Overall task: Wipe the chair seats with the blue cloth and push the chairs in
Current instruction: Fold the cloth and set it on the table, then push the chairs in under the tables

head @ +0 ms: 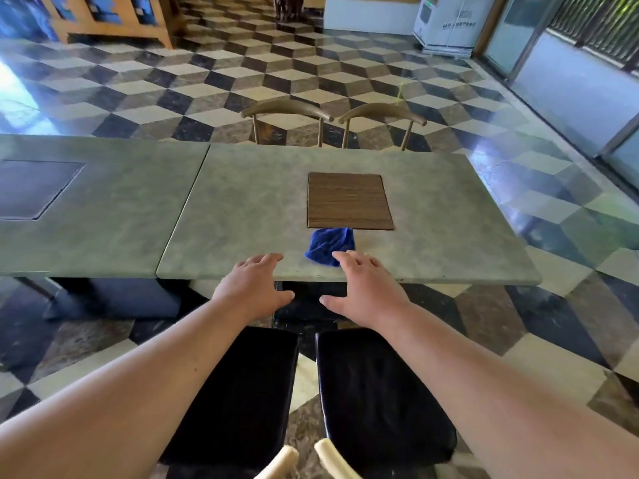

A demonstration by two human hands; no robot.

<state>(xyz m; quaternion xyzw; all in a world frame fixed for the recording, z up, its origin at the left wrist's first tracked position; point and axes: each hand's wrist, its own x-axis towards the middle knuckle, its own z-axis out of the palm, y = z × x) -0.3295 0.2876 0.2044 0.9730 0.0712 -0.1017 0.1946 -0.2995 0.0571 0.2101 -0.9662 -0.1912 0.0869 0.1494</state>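
Observation:
A crumpled blue cloth (331, 244) lies on the grey stone table (432, 236) near its front edge, just below a brown wooden inset. My right hand (366, 288) reaches over the table edge, fingers spread, its fingertips at the cloth's near side. My left hand (254, 286) hovers open beside it, to the left of the cloth and holding nothing. Two chairs with black padded seats stand pulled out below my arms, the left seat (238, 399) and the right seat (377, 399). Their pale backrest ends show at the bottom edge.
Two more chairs (287, 110) (382, 114) are tucked in at the table's far side. A second grey table (86, 209) with a dark square inset adjoins on the left. Checkered tile floor surrounds everything; glass doors (570, 81) run along the right.

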